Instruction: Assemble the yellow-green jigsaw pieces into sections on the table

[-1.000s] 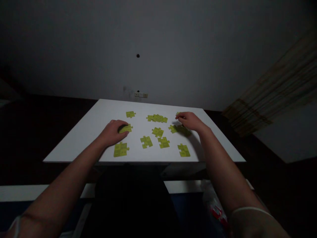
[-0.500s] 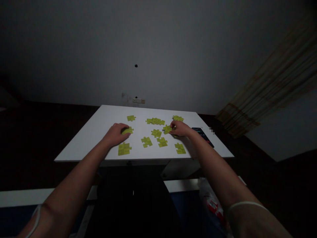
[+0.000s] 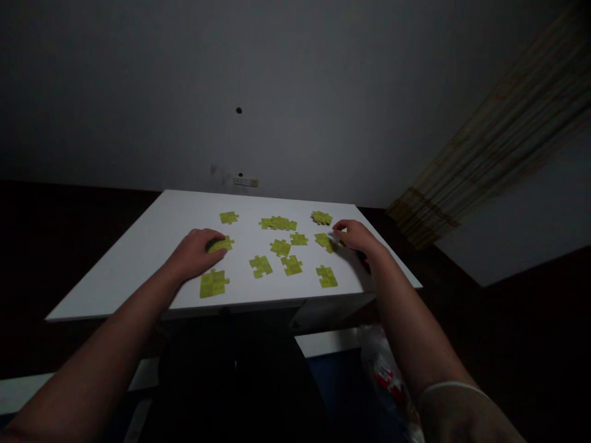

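My left hand [image 3: 196, 252] rests on the left part of the white table, thumb and fingers curled around a yellow-green puzzle piece [image 3: 223, 243]. Another piece [image 3: 213, 283] lies below it, nearer the front edge. My right hand [image 3: 357, 235] is at the right side, its fingers bent inward. Just left of its fingertips lies a puzzle piece [image 3: 324, 242]. A bit of yellow-green shows under that hand; whether it is held or lies on the table is unclear. Several loose pieces, such as a small one [image 3: 299, 239], lie between my hands.
Toward the back of the table [image 3: 138, 264] are an overlapping row of pieces [image 3: 278, 223] and a small stack [image 3: 321, 218]. My right hand mostly covers a dark phone. Behind stands a grey wall with a socket [image 3: 245, 182]; a plastic bag [image 3: 381, 357] is below right.
My right hand has moved right, away from the middle pieces, uncovering a piece beside it. My left hand stays on its piece. The whole view has shifted slightly.
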